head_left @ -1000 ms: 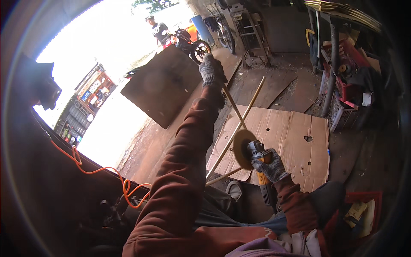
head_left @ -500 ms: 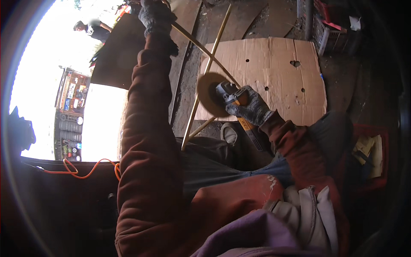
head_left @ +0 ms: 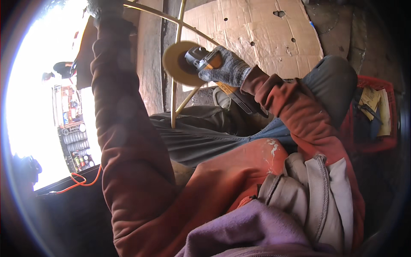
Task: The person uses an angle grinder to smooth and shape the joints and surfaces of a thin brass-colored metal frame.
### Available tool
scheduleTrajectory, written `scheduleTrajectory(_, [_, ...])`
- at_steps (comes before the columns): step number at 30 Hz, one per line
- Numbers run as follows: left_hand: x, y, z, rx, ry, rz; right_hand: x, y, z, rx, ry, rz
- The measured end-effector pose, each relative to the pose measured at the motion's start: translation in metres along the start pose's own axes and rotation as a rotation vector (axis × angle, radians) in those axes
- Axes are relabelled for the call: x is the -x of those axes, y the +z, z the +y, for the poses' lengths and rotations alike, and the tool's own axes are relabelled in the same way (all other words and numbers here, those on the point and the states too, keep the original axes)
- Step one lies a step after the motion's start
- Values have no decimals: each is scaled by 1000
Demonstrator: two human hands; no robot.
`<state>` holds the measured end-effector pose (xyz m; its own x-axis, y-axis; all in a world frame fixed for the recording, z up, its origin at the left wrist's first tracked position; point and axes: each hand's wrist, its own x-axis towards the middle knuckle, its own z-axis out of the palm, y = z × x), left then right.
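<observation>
The cardboard sheet lies behind the grinder, crate at right.

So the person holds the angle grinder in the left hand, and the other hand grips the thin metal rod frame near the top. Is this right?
Not quite. The head view shows the angle grinder in the gloved right hand. It is the left hand, stretched out to the top edge, that grips the thin metal rod frame. The rest is right.
</observation>
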<state>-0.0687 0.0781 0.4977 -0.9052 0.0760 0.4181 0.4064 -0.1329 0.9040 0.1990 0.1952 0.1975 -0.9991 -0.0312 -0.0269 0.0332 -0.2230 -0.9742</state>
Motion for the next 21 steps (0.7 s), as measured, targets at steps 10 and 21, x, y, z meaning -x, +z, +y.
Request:
scheduleTrajectory(10, [3,-3,5,14,18,-46,-6,4,5,-32,-97,89])
scheduleTrajectory(21, [7,-6,-4,85,11,-87,-17,-3,16,38,-109,144])
